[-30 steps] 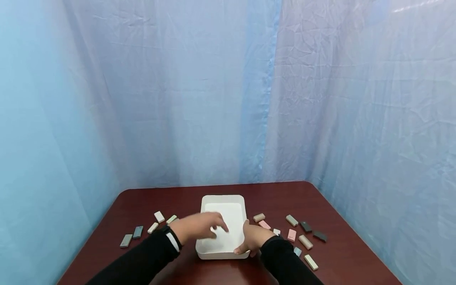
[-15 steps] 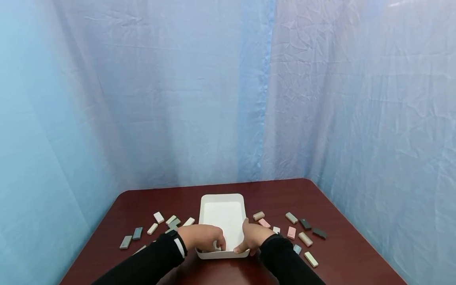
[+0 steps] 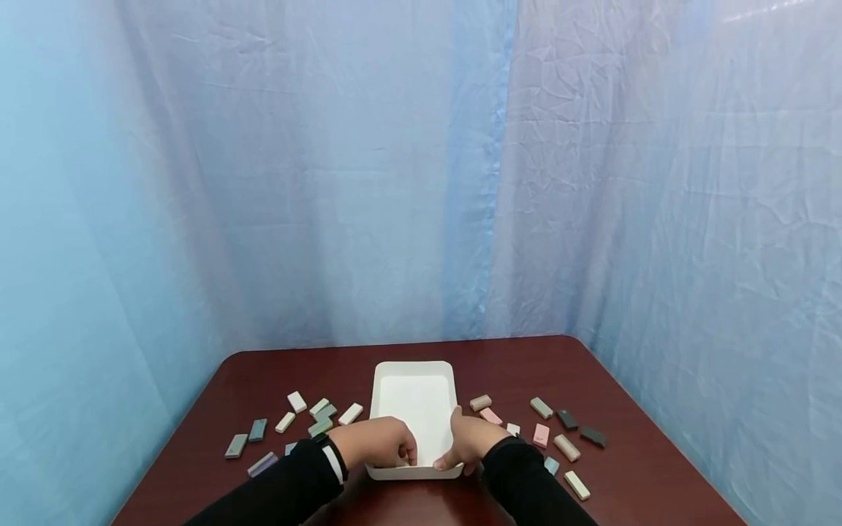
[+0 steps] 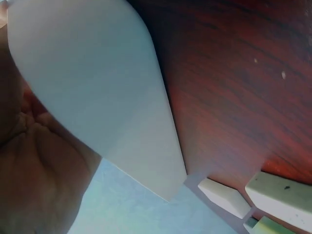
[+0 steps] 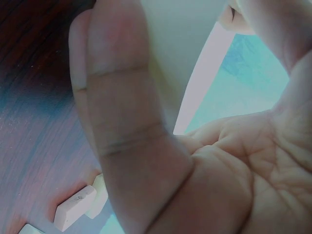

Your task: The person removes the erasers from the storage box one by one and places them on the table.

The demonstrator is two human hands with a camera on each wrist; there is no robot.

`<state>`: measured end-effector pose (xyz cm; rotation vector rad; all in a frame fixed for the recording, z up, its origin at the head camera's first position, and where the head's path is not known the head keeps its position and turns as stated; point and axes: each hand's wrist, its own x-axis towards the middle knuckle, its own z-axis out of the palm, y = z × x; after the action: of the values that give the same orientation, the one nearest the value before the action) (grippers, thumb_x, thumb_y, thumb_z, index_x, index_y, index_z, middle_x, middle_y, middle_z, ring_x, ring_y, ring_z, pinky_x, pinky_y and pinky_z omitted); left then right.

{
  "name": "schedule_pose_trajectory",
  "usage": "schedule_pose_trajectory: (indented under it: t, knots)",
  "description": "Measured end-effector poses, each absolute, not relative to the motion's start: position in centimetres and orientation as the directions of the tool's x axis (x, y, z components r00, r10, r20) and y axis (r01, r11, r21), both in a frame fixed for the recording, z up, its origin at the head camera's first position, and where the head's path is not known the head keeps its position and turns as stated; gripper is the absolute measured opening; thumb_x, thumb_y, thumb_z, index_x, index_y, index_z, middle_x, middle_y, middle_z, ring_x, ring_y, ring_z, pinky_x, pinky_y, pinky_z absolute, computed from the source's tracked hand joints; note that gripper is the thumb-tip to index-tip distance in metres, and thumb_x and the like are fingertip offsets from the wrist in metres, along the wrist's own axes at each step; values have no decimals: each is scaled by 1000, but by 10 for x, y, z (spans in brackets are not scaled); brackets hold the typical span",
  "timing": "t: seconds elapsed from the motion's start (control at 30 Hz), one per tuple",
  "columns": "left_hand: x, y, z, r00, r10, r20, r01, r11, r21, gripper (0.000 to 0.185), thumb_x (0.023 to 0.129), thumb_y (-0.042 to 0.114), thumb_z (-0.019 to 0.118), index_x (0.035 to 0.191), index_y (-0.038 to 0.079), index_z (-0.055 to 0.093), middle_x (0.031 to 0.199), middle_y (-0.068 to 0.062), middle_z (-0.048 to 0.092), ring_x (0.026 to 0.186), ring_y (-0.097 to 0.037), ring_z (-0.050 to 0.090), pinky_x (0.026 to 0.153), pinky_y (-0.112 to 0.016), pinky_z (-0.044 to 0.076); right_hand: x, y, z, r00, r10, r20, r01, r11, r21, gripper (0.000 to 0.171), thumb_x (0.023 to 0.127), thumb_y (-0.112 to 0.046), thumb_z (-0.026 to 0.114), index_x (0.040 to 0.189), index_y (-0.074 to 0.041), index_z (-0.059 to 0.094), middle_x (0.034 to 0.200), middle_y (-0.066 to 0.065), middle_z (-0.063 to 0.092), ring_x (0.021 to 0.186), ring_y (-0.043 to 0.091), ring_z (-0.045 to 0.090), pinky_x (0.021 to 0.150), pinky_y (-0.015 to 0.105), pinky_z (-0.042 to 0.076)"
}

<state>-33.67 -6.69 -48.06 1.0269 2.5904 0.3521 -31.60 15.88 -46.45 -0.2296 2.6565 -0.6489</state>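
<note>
A shallow white tray [image 3: 421, 398] lies in the middle of the table. My left hand [image 3: 375, 440] reaches over its near left corner, fingers bent down inside. The tray's wall [image 4: 97, 83] hides those fingertips in the left wrist view, so I cannot tell whether they hold anything. On the opposite side, my right hand [image 3: 470, 440] grips the tray's right wall near the front corner. Its thumb lies on the inner side, while the fingers [image 5: 122, 97] press along the outside in the right wrist view.
Small eraser-like blocks flank the tray. On the left are several, including a green block [image 3: 320, 427], a purple block [image 3: 263, 464] and a grey block [image 3: 237, 446]. Rightward lie a pink block [image 3: 541, 435], a beige cylinder [image 3: 566, 448] and dark pieces [image 3: 593, 437]. Blue curtains [image 3: 395, 183] hang behind.
My left hand has come down from above the tray into its near left corner, and its fingers have bent. More blocks on the left are uncovered. My right hand keeps its grip.
</note>
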Motion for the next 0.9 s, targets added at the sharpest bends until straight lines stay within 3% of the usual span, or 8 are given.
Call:
schedule_pose_trajectory:
  t: [0.13,0.3,0.37,0.5,0.57,0.7,0.9]
  knots:
    - [-337,-65,-483,-690,700,-185,639,709,299,33,90,-4,72,88,28,80,82,16,66,73,0,53,68,-21,48,-317,159,-465,-910,-250,-331,-64,873,-483,114,86,-40,90,164,9,22,135,24,69,63,22,72,102,49,54]
    - [-338,-65,-484,-677,718,-161,670,692,269,33,90,-4,72,89,28,81,82,17,66,74,1,53,70,-21,49,-318,159,-464,-909,-250,-333,-71,881,-467,114,87,-43,88,164,9,22,118,20,76,64,21,73,111,55,49]
    - [-338,-65,-485,-666,732,-142,690,677,256,31,89,-2,73,89,28,81,81,17,66,73,1,52,69,-20,48,-317,159,-464,-909,-250,-334,-71,882,-466,115,87,-43,89,164,9,22,119,21,76,64,21,73,109,54,51]
    - [-339,-69,-484,-658,750,-65,716,650,254,25,87,2,75,91,26,82,82,16,68,73,1,53,70,-19,49,-317,158,-464,-910,-245,-336,-58,874,-482,115,85,-41,90,163,10,23,145,27,62,63,22,73,97,47,57]
    - [-342,-74,-481,-661,750,0,722,636,273,23,87,3,74,95,23,83,87,14,71,76,1,55,72,-20,50,-317,158,-465,-911,-240,-336,-53,875,-480,116,85,-41,91,163,10,23,149,28,58,63,22,73,96,46,57]
    - [-348,-88,-473,-699,701,139,701,635,324,21,94,4,70,104,17,84,98,6,73,81,-2,60,72,-22,51,-318,157,-465,-911,-229,-342,-45,882,-468,117,85,-43,90,164,9,22,149,28,58,63,21,73,105,49,53]
    - [-361,-129,-461,-836,488,251,548,764,340,18,100,8,70,110,16,82,102,3,70,91,-9,64,79,-31,56,-317,159,-463,-909,-238,-342,-45,871,-489,117,85,-41,91,165,8,21,156,30,50,64,23,73,113,56,47]
